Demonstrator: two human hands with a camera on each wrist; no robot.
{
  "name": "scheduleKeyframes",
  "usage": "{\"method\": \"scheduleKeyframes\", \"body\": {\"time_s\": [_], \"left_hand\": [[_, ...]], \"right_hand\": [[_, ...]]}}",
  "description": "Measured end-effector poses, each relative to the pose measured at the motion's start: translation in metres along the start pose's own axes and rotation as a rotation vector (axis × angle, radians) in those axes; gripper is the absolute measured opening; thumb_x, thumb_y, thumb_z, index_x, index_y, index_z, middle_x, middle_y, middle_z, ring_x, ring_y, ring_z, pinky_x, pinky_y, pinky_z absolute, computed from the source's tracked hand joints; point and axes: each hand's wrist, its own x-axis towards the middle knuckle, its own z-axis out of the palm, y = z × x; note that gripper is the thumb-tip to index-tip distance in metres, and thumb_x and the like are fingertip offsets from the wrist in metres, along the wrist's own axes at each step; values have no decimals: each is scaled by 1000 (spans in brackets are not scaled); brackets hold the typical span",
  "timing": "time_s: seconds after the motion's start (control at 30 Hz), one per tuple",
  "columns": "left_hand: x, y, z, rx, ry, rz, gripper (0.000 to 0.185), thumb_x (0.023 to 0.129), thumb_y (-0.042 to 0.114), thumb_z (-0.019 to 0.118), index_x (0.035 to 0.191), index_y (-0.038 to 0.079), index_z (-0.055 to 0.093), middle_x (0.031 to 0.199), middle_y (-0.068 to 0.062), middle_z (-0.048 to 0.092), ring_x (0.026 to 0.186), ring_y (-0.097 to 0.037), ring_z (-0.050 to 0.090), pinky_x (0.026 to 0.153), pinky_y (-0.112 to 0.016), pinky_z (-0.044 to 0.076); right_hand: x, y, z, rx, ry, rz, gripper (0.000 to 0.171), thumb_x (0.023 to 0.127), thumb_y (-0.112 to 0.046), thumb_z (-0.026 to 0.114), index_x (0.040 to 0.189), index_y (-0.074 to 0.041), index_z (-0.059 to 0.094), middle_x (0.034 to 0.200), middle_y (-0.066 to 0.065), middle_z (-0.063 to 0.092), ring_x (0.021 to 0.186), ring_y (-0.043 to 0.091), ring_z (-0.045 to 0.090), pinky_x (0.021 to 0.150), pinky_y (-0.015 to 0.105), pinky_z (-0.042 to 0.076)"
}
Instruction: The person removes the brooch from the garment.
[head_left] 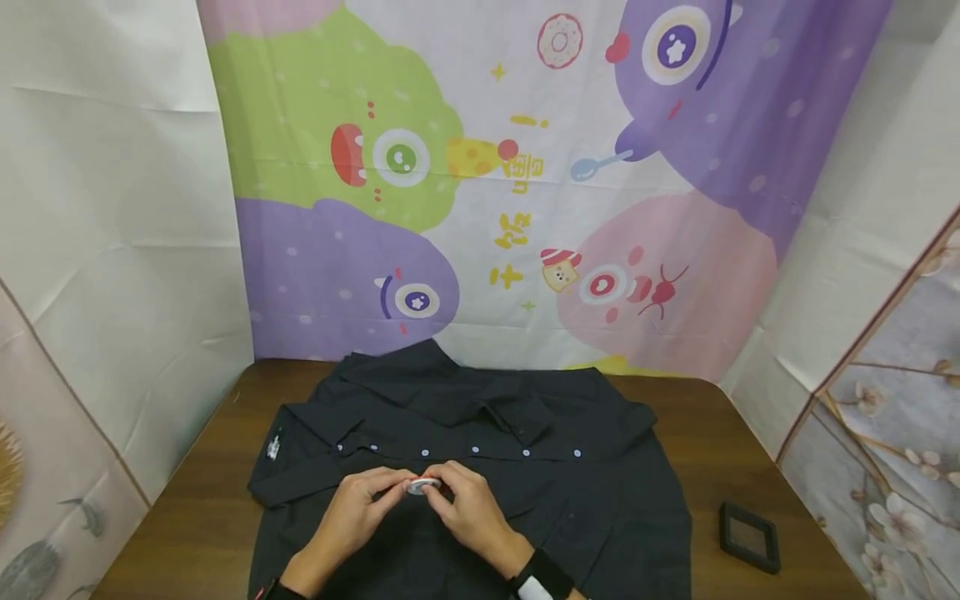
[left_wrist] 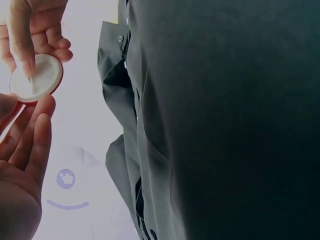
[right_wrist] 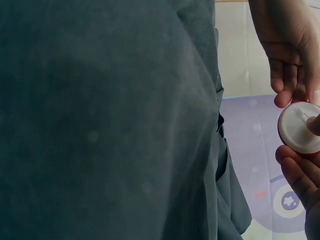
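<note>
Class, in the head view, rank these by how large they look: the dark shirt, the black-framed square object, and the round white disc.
1. dark shirt
2. black-framed square object
3. round white disc, partly hidden by fingers

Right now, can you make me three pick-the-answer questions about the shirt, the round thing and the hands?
1. Where does the small black frame lie?
A. on the shirt
B. on the bare table, to the shirt's right
C. on the backdrop

2. What colour are the buttons on the black shirt?
A. red
B. yellow
C. pale blue

3. How is the round white disc held?
A. flat on the table, untouched
B. between both hands
C. by the left hand alone

Answers: 1 B, it sits on the brown table clear of the cloth. 2 C, a pale blue row crosses the shirt front. 3 B, the left hand and right hand both pinch it.
</note>
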Motion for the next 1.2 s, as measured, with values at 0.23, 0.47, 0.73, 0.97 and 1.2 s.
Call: {"method": "scheduleKeyframes", "body": {"time_s": [0.23,0.47,0.73,0.97,1.2], "left_hand": [[-1,1,1,-15,-20,-44,12,82,6,74,93,10,78,90,3,76,83,-3,69,70,-23,57],[0,2,1,-20,-22,-67,12,82,5,75,91,12,78,89,5,75,83,-2,68,70,-22,57],[0,3,1,-27,7,-70,12,81,5,76,88,14,77,87,6,75,81,-2,68,68,-24,57],[1,3,0,-32,8,-81,12,81,6,76,89,14,77,87,6,75,81,-2,67,68,-23,57],[1,3,1,-37,6,-99,12,80,5,77,88,14,77,86,6,75,81,-1,67,68,-23,57]], "right_hand": [[-1,-1,-1,-4,-15,9,9,86,-9,72,92,-11,67,77,-3,61,64,10,57,62,7,43],[0,-1,-3,-1,-35,22,8,86,-9,72,93,-11,68,79,-2,62,66,10,59,61,16,49],[0,-1,-3,10,-42,20,9,86,-9,72,94,-11,68,80,-2,63,69,3,57,63,10,47],[0,0,-4,9,-41,17,9,86,-9,72,94,-11,68,80,-2,63,69,2,56,64,7,46],[-1,2,-4,11,-35,0,10,85,-9,74,93,-10,69,80,-2,64,67,2,55,61,10,47]]}}
